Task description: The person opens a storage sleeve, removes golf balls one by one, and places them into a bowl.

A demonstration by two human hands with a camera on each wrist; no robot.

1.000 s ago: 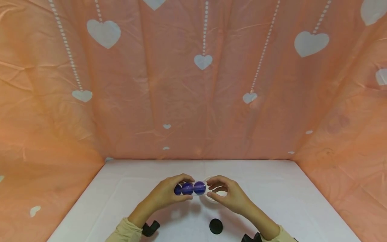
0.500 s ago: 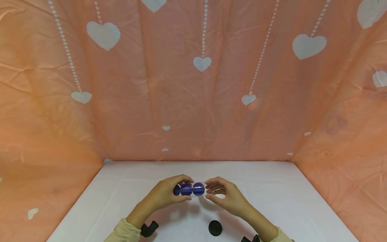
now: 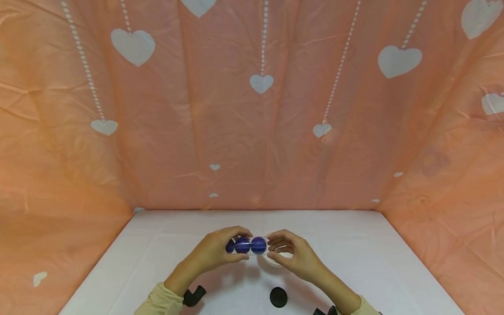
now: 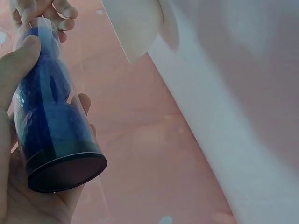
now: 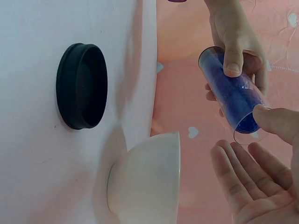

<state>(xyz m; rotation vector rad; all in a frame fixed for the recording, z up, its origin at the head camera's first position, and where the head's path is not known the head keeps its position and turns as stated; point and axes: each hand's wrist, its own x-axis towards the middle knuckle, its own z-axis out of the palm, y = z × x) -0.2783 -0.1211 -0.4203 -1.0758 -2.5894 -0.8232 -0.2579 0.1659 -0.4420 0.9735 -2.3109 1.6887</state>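
A clear plastic tube (image 3: 258, 245) with blue balls inside lies roughly level between my two hands, above the white table. My left hand (image 3: 218, 249) grips it around its left part, thumb on one side and fingers on the other. The tube's black end (image 4: 67, 172) faces out near my left palm. At the other, uncovered end, my right hand (image 3: 289, 251) has its thumb on the clear rim and its fingertips at the opposite edge, palm facing the opening. Blue balls (image 5: 247, 122) show just inside that opening. Behind my right hand stands a white bowl (image 5: 149, 182), partly hidden in the head view.
A round black lid (image 3: 278, 297) lies on the white table (image 3: 346, 245), nearer me than the bowl. Orange sheeting (image 3: 236, 131) with white hearts forms the back and both sides around the table.
The head view has shifted slightly. Both hands and the tube keep nearly the same pose, and the balls stay inside it.
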